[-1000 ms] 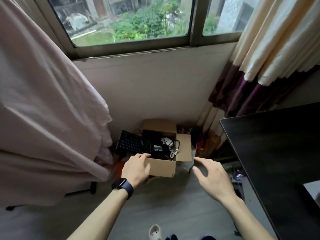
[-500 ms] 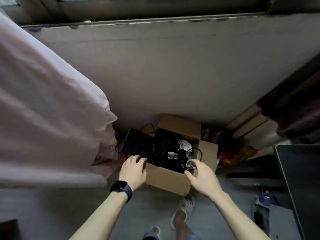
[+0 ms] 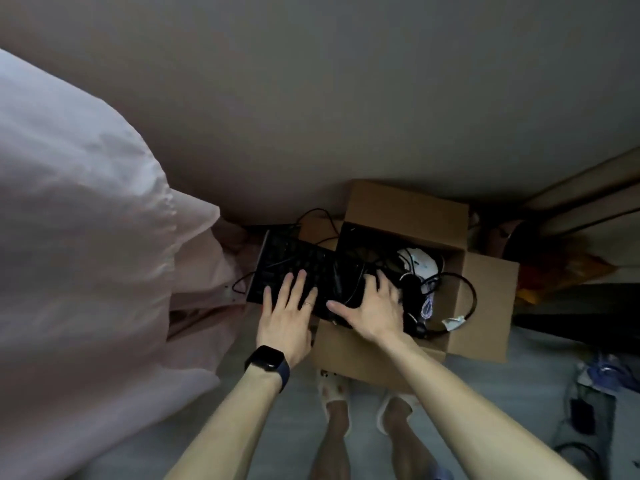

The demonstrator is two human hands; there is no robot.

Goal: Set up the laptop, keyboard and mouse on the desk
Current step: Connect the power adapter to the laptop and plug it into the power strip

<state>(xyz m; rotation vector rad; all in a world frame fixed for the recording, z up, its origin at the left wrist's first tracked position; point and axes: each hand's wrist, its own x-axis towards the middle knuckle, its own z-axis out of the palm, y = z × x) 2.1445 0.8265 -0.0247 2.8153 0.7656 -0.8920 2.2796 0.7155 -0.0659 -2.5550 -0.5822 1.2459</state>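
unpacking step: the keyboard (image 3: pixel 287 258) lies across the left rim of the cardboard box (image 3: pixel 485 306) on the floor. the left hand (image 3: pixel 287 317) rests flat on it, fingers straight. the right hand (image 3: pixel 372 306) covers its right end, fingertips in shadow, so i cannot tell its grip. next, i judge, grip both ends and lift it clear of the cables (image 3: pixel 464 299) tangled inside with the white mouse (image 3: pixel 420 263).

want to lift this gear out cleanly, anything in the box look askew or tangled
Yes. The keyboard lies askew, jutting over the left edge of the box, and black cables loop in a tangle around the mouse.
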